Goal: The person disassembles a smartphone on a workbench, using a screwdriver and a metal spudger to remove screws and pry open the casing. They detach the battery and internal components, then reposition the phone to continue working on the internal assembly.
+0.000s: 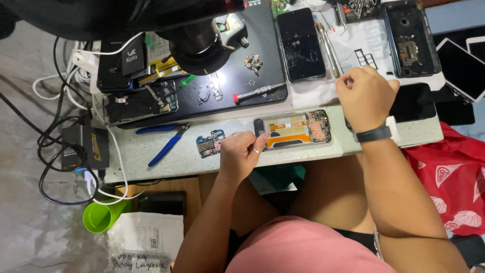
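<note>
Now left hand (241,151) beside opened phone (293,129) (right hand (365,96) above)

Light falls bright and even from above onto my table (151,151), with only soft, short shadows under my hands. Small glints sit on the glossy black mat (262,55) at the far side. The far left corner is dark. The view is sharp throughout, with slight bending toward the edges.
</note>
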